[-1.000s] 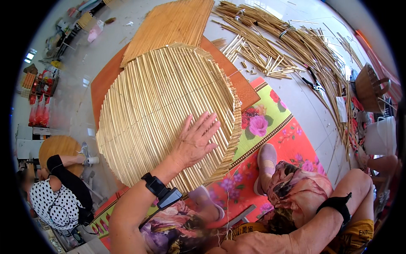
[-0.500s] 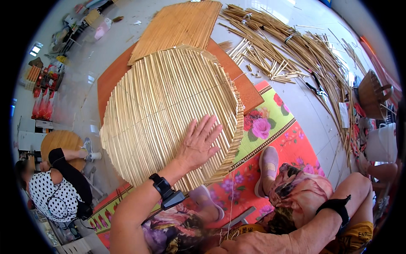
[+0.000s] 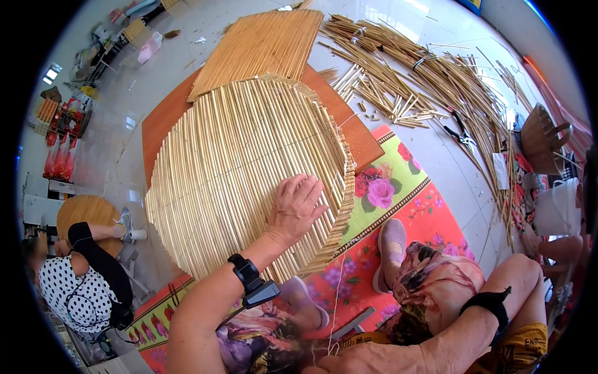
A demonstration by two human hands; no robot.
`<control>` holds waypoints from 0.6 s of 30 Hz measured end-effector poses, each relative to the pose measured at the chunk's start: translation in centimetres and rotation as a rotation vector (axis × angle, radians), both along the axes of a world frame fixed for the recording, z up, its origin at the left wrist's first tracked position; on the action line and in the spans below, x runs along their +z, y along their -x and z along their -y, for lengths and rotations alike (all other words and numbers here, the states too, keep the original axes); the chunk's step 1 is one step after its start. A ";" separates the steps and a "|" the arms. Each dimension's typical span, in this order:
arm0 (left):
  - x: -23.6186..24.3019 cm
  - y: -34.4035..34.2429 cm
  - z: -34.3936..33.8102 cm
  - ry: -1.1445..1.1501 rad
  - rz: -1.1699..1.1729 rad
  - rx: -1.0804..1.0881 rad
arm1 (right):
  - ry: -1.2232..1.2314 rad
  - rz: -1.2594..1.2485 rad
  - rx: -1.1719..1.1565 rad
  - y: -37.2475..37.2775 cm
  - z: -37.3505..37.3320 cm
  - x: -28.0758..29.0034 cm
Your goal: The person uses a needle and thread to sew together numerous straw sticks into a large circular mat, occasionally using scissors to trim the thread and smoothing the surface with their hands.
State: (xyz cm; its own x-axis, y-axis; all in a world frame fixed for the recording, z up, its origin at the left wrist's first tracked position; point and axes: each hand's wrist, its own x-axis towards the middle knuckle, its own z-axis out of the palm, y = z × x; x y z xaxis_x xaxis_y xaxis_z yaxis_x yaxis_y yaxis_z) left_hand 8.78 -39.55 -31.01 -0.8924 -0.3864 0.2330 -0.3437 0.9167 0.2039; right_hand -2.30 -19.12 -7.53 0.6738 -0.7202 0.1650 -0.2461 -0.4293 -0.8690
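Observation:
A thick round mat of straw-coloured stalks (image 3: 230, 156) lies before me, with rows of stitching across it. My left hand (image 3: 297, 202) rests palm down on its lower right part, fingers slightly bent and loosely apart, gripping nothing. A thin white thread (image 3: 337, 293) runs from the mat's near right edge down to the lower edge of the view. There my right hand (image 3: 367, 359) is closed on the thread in my lap; its fingertips are mostly hidden. Several layers of stalk ends show along the mat's right rim.
Under the mat are a reddish-brown board (image 3: 349, 134) and a flat stalk panel (image 3: 255, 47). Bundled stalks (image 3: 398, 56), cut pieces and pruning shears (image 3: 461, 132) lie on the floor, right. A basket (image 3: 543, 140) and white bucket (image 3: 556, 209) stand far right. Another person (image 3: 78, 280) sits left.
My left hand has shifted slightly on the mat, and its fingers have bent a little more. The view has moved slightly; my right hand stays low in my lap.

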 end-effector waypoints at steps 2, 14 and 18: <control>-0.1 0.0 -0.1 0.004 0.010 0.003 | -0.007 -0.003 0.007 0.0 0.2 0.0; -1.0 0.0 -0.8 0.061 0.098 0.077 | 0.009 -0.034 0.027 -0.3 0.8 0.0; -1.4 -0.2 -0.8 0.012 0.140 0.120 | -0.016 -0.056 0.026 -0.2 0.7 -0.1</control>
